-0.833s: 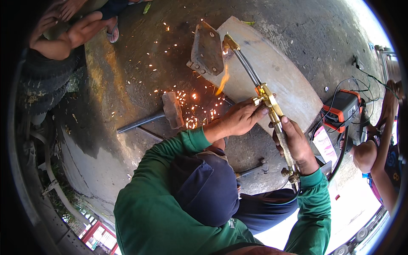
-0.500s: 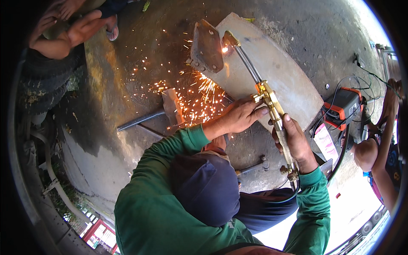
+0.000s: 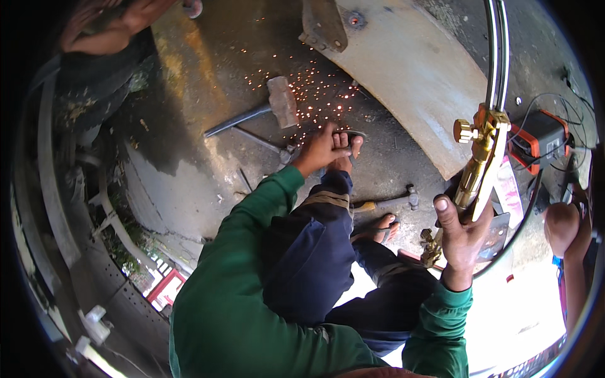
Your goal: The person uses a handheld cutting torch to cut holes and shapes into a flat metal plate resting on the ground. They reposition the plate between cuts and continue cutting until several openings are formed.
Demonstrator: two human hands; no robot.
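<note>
My right hand is wrapped round the brass body of a cutting torch, thumb raised along its side. The torch stands nearly upright, and its twin tubes run out past the top edge, so the tip is hidden. My left hand reaches down to my sandalled foot, thumb and forefinger apart by the toes, with no tool visible in it. Beyond lies a large curved steel plate with a small glowing hole. A rusty bracket rests at the plate's left edge.
Scattered sparks glow on the floor near a sledgehammer. A smaller hammer lies by my other foot. At right are an orange-and-black machine with cables and another person's bare leg. Another person's limbs show upper left.
The torch has come away from the plate and up toward me in my right hand. My left hand has let go of the torch and dropped to my foot. The spark spray has thinned.
</note>
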